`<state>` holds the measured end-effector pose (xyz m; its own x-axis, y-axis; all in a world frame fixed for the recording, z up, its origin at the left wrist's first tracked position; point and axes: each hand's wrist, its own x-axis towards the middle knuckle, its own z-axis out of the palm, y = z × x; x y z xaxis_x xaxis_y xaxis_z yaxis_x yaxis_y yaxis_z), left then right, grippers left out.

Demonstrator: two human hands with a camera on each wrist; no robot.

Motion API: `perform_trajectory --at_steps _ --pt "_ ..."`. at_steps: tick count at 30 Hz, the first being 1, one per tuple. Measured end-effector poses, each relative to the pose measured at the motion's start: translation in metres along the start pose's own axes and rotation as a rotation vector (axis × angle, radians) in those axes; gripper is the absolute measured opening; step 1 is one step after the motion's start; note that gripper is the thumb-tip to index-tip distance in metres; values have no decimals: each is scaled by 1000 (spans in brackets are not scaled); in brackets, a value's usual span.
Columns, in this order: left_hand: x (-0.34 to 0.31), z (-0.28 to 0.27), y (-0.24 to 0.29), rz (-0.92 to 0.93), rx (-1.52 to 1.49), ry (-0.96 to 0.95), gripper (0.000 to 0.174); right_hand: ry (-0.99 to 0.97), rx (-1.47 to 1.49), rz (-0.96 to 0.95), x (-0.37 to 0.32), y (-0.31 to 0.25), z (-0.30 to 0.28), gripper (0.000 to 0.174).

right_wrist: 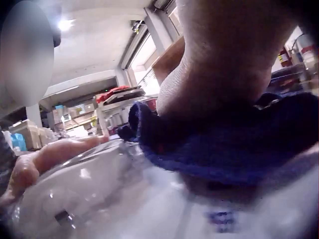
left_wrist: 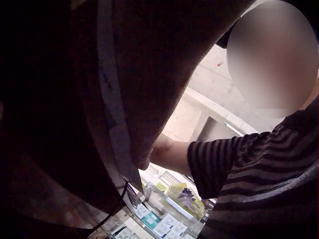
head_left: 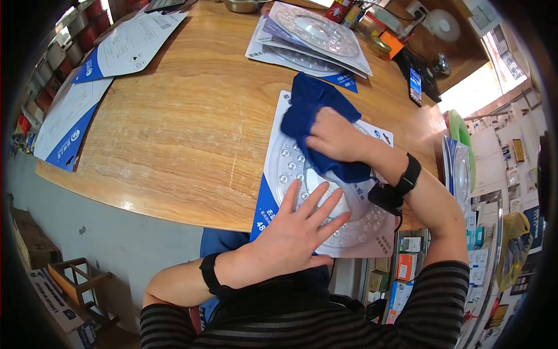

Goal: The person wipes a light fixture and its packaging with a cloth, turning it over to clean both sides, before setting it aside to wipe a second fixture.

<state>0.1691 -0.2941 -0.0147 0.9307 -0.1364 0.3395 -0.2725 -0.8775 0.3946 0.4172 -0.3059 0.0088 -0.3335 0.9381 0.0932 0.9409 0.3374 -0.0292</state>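
Note:
A blister pack (head_left: pixel 273 168) with a blue-and-white card lies at the table's front edge, its clear plastic covering a round panel of small domes. My left hand (head_left: pixel 299 224) rests on its lower part, fingers spread over the plastic. On the upper part, my right hand (head_left: pixel 337 136) holds a crumpled dark blue cloth (head_left: pixel 317 93) against the pack, its fingers bent into the fabric. The right wrist view shows the cloth (right_wrist: pixel 214 144) bunched beneath that hand over the shiny plastic. Most of the left wrist view is dark, and that hand's fingers are hidden there.
Similar packs (head_left: pixel 314 35) are stacked at the back of the wooden table (head_left: pixel 174 128). Two cards (head_left: pixel 131 46) lie face down at the left. A lit phone (head_left: pixel 415 86) and a metal bowl (head_left: pixel 244 4) sit farther back. Shelves with boxes (head_left: pixel 407 266) stand at right.

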Motion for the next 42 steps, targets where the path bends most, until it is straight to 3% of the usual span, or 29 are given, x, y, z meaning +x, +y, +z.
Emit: perform_trajectory --at_steps 2,5,7,9,12,14,16,20,24,26,28,30,31,33,34,36,37,40,41,42 --pt "0 0 0 -14 11 -2 82 118 -26 30 -29 29 11 28" --pt "0 -2 1 -20 31 -9 82 190 87 295 -83 43 6 22" --pt "0 -2 2 -17 40 -7 83 232 87 366 -118 37 2 19" --pt "1 -1 3 -31 56 8 83 274 86 442 -149 20 3 16" --pt "3 -5 5 -37 84 -5 82 307 -145 604 -186 -22 10 6" --pt "3 -6 6 -28 94 -12 82 268 -161 614 -196 -53 -2 5" --pt "3 -6 6 -32 119 -11 82 314 -49 767 -207 -81 -1 10" --pt "4 -6 8 -31 152 -21 83 346 -56 782 -223 -140 6 16" --pt "5 -5 10 -33 193 -27 84 258 -46 643 -203 -195 1 22" --pt "5 -7 11 -46 193 -32 86 361 75 545 -184 -210 11 24" --pt "3 -11 10 -24 205 -57 92 316 127 485 -175 -217 11 23" --pt "-7 -25 12 -36 219 -59 94 397 715 958 -187 -216 12 24" --pt "-16 -36 11 -77 174 -12 99 778 1424 780 -201 -216 12 32" --pt "-39 -51 6 -146 174 43 110 1210 1336 459 -217 -211 17 46" --pt "-49 -53 -1 -160 182 38 110 1307 1653 339 -217 -212 10 52" --pt "-63 -48 -17 -265 240 -5 110 1523 1422 592 -249 -207 20 55" --pt "-66 -44 -25 -269 264 -6 108 1514 1431 586 -249 -207 24 55" --pt "-65 -35 -29 -291 320 -7 105 803 379 836 -208 -221 23 51" --pt "-64 -31 -28 -299 355 14 103 607 -148 506 -168 -214 11 35" --pt "-63 -30 -27 -315 373 21 103 328 18 562 -151 -220 4 22"
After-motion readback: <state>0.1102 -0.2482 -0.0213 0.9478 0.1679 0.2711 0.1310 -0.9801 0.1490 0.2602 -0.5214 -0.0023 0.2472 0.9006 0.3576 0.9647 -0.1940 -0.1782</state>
